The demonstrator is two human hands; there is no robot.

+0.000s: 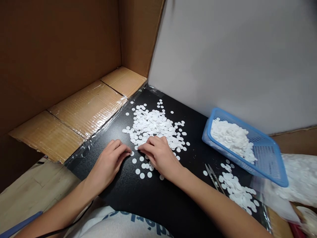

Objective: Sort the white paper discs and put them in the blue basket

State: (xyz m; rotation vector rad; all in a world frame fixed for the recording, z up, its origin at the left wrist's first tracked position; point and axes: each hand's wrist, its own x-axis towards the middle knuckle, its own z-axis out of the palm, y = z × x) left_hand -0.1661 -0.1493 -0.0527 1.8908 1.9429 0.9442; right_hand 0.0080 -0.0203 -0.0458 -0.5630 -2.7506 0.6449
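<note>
Many small round white discs [155,122] lie in a loose heap on a black tabletop [170,195], with single ones scattered around it. My left hand [109,162] is at the heap's near left side, thumb and forefinger pinched together at the edge of one white disc [132,153]. Just to the right, my right hand [162,155] reaches over the near edge of the heap. Its fingertips are closed at another white disc [136,148]. The palm hides some discs beneath it. A small gap separates the two hands' fingertips.
A blue plastic basket [268,145] half full of white discs stands at the right. Metal thread snips [213,177] lie near a smaller disc pile [237,191] by my right forearm. Cardboard [91,102] borders the left; a clear bag [299,178] sits far right.
</note>
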